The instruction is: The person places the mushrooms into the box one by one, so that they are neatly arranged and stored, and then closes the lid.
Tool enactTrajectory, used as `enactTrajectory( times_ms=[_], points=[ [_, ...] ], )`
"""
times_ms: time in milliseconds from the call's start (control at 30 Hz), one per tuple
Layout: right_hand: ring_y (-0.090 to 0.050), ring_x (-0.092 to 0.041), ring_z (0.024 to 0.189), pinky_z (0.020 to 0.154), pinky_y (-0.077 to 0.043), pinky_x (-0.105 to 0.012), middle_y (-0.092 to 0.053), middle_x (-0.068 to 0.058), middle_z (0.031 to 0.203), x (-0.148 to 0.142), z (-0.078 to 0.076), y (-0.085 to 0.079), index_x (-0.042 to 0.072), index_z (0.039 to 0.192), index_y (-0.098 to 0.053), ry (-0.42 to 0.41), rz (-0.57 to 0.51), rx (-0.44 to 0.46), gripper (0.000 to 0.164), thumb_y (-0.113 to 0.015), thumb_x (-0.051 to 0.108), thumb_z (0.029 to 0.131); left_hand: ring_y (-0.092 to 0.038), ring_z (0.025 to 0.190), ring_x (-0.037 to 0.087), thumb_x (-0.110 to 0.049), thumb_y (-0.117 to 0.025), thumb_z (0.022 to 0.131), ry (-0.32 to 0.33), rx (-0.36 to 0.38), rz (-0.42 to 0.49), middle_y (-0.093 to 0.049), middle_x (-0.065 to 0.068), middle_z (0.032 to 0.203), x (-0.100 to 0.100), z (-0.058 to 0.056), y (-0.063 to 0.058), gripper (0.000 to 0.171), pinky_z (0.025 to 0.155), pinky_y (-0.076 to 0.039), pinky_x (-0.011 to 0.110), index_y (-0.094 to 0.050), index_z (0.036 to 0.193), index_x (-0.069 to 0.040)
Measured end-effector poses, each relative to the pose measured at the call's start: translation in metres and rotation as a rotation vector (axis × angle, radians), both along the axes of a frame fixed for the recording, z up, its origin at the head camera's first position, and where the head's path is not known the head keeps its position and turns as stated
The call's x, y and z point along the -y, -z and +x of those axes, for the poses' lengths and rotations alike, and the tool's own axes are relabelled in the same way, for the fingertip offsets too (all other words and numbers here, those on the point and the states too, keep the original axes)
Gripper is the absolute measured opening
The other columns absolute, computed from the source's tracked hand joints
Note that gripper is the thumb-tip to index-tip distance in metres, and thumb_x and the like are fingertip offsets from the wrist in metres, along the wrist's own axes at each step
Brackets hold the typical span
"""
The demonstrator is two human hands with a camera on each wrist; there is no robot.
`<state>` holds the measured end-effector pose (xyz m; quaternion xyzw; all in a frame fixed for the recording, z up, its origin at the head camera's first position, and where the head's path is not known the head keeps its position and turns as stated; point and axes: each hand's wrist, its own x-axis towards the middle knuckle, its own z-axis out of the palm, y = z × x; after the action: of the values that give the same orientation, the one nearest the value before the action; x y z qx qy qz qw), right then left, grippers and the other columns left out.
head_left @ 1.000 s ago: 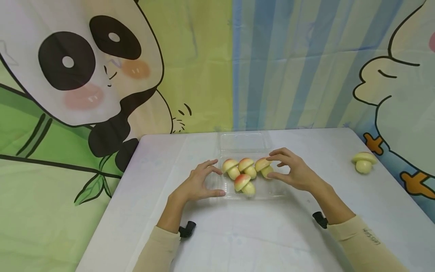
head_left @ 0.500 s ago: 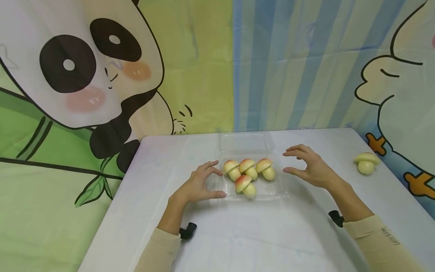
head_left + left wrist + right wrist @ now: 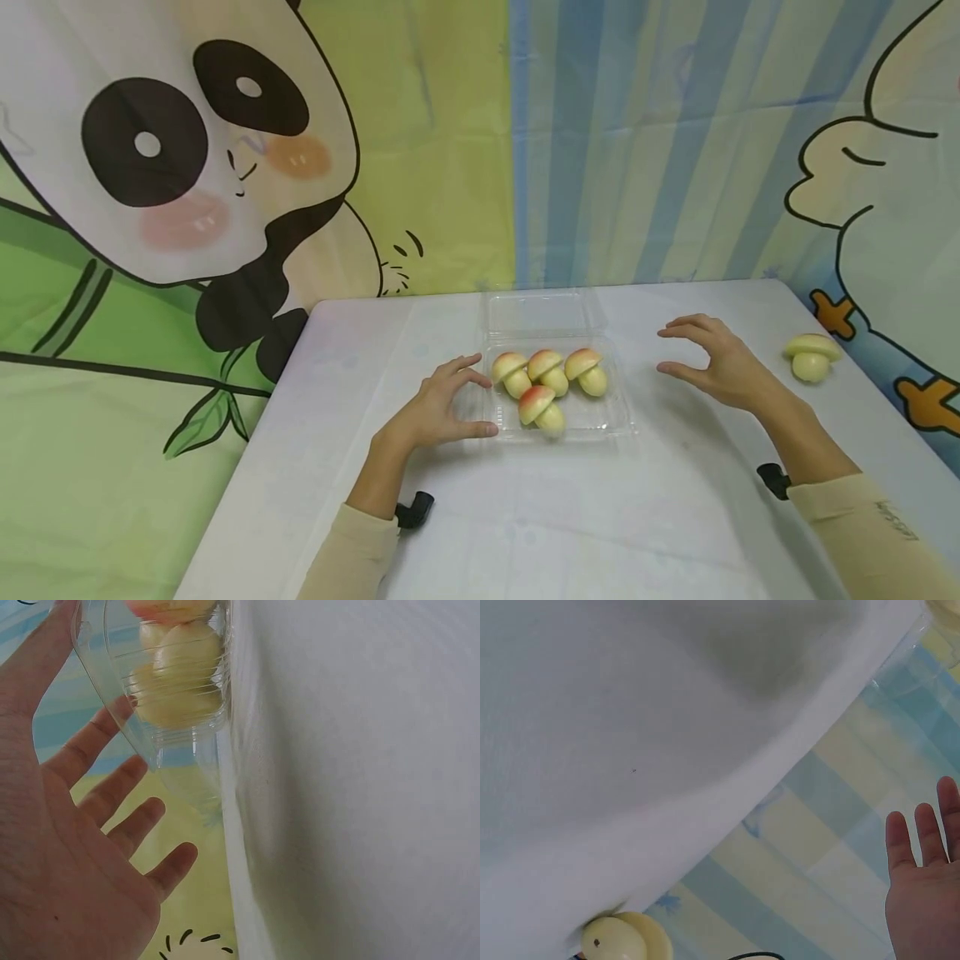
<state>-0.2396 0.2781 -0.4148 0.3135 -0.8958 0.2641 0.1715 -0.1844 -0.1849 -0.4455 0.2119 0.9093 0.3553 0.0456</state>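
Observation:
A clear plastic clamshell box (image 3: pixel 592 422) lies with its lid flipped back in the middle of the table. Several mushroom-shaped pieces (image 3: pixel 537 406), pale with red-tinged caps, sit inside it: a row at the back and a single one in front. At the box's left side is my left hand (image 3: pixel 435 408), thumb and fingers spread; the left wrist view has its fingertips (image 3: pixel 124 705) right at the clear wall. My right hand (image 3: pixel 723 367) is raised to the right of the box, holding nothing, fingers apart from the thumb. Farther right stands one more mushroom piece (image 3: pixel 810 358), cap up.
The box's lid (image 3: pixel 536 315) extends toward the table's back edge. A white cloth covers the table (image 3: pixel 525 533). Behind it hangs a printed backdrop (image 3: pixel 450 167) with a panda and stripes. The lone mushroom piece is close to the table's right edge.
My right hand has moved away from the back-right mushroom piece in the box, rightward toward the lone one. That piece remains in the box. My left hand has stayed at the box's side.

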Motion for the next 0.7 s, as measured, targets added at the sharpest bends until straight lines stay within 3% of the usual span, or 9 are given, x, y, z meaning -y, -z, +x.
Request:
enactTrajectory(
  times_ms=[467, 700],
  points=[
    [-0.053, -0.044, 0.115, 0.092, -0.040, -0.066, -0.062, -0.018, 0.123, -0.038, -0.003, 0.012, 0.007, 0.121, -0.069, 0.064, 0.022, -0.026, 0.055, -0.092, 0.006, 0.071, -0.024, 0.154, 0.031, -0.070, -0.081, 0.074, 0.006, 0.004, -0.009, -0.029, -0.008, 0.167, 0.001, 0.000, 0.000, 0.070, 0.113, -0.028, 0.072, -0.064, 0.129, -0.029],
    [-0.052, -0.045, 0.112, 0.091, -0.036, -0.064, -0.061, -0.022, 0.121, -0.052, -0.002, 0.016, 0.004, 0.120, -0.068, 0.066, 0.038, -0.045, 0.054, -0.091, 0.002, 0.071, -0.024, 0.153, 0.031, -0.070, -0.081, 0.074, 0.000, 0.007, -0.007, -0.028, -0.011, 0.167, 0.001, -0.001, 0.001, 0.070, 0.111, -0.031, 0.071, -0.064, 0.128, -0.030]
  ],
)
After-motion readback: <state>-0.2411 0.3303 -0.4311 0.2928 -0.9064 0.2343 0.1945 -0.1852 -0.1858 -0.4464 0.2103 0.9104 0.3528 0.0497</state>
